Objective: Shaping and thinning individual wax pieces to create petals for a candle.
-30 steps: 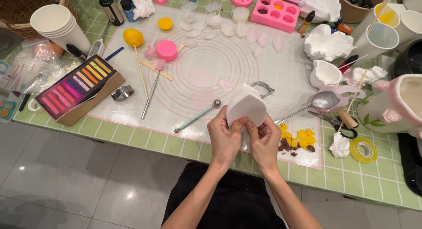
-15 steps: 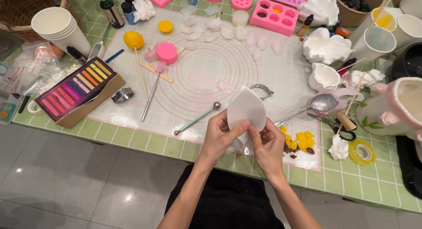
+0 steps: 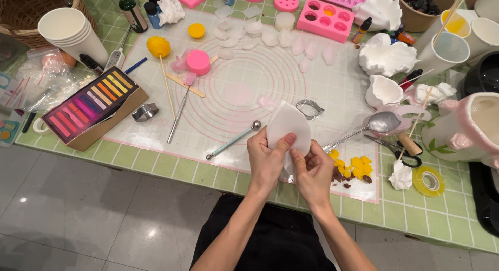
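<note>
Left hand [image 3: 266,160] and right hand [image 3: 313,169] fingers pinching thin white petal-shaped clay sheet [image 3: 287,126], above translucent ringed mat [image 3: 244,68], beside ball-tipped metal tool [image 3: 233,140].

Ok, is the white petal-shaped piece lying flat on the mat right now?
No, the white petal-shaped piece is lifted above the mat, pinched between the left hand and right hand.

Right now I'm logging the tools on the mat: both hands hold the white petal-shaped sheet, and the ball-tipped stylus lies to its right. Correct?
Not quite. In the head view both hands, left and right, hold the white petal-shaped sheet, but the ball-tipped stylus lies to its left.
</note>
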